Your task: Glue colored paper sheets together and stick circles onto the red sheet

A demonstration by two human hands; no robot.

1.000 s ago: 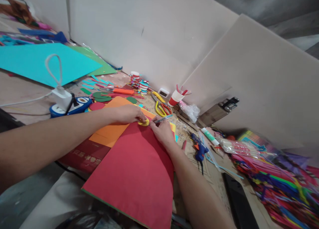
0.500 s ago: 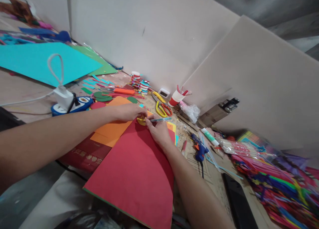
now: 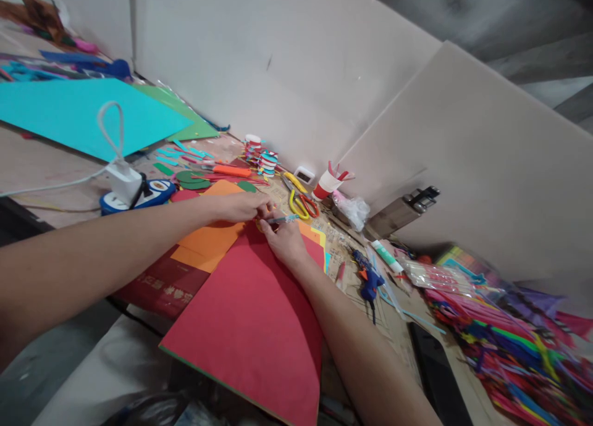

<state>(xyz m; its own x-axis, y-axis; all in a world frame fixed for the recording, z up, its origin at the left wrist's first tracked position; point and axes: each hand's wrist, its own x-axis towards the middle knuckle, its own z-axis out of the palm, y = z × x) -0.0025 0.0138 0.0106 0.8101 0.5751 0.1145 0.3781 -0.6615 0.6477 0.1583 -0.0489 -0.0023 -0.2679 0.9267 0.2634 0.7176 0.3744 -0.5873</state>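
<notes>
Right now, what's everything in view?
Red sheet: one, red, front centre
Orange paper: count unclear, orange, beneath red
Turquoise sheet: one, turquoise, far left
Power strip: one, blue, left
Cutouts: many, mixed, back left
Handled tools: two, yellow and red, back centre
Cup: one, red and white, back
Bottle: one, brownish, back right
Glue gun: one, blue, right
Phone: one, black, lower right
Craft strands: many, multicoloured, far right
Pen: one, bluish, centre
Yellow piece: one, yellow, centre
Left hand: one, by yellow piece
Right hand: one, holding pen
</notes>
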